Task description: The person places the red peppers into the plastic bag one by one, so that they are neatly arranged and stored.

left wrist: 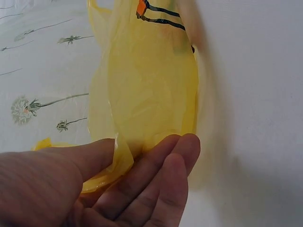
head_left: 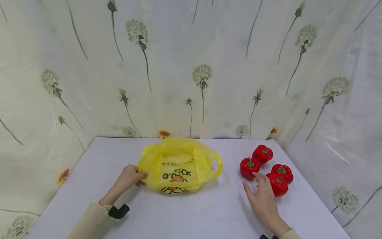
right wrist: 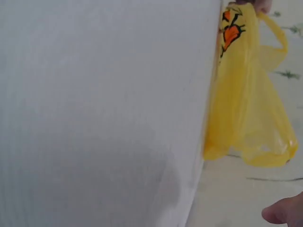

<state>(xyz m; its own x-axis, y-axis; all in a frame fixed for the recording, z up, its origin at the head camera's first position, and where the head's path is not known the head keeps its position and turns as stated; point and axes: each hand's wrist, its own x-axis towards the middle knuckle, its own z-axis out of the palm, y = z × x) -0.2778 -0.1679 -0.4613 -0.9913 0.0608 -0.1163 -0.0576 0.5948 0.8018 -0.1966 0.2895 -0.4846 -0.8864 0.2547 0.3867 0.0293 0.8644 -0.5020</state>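
A yellow plastic bag (head_left: 182, 177) with printed letters and a cartoon stands on the white table, its mouth spread wide. At the bag's left side my left hand (head_left: 131, 176) pinches the thin plastic; the left wrist view shows the bag (left wrist: 147, 80) between thumb and fingers. My right hand (head_left: 262, 199) hovers by several red bell peppers, thumb and fingers apart, holding nothing. The nearest pepper (head_left: 247, 169) lies just beyond its fingertips, and another pepper (head_left: 278, 185) is partly behind the hand. In the right wrist view only the right thumb (right wrist: 284, 210) shows.
Two more bell peppers sit farther off, one at the back (head_left: 262, 154) and one at the right (head_left: 283, 172). A loop handle (head_left: 219, 164) sticks out from the bag's right side. Behind the white table (head_left: 209, 215) hangs a dandelion-print curtain (head_left: 167, 66).
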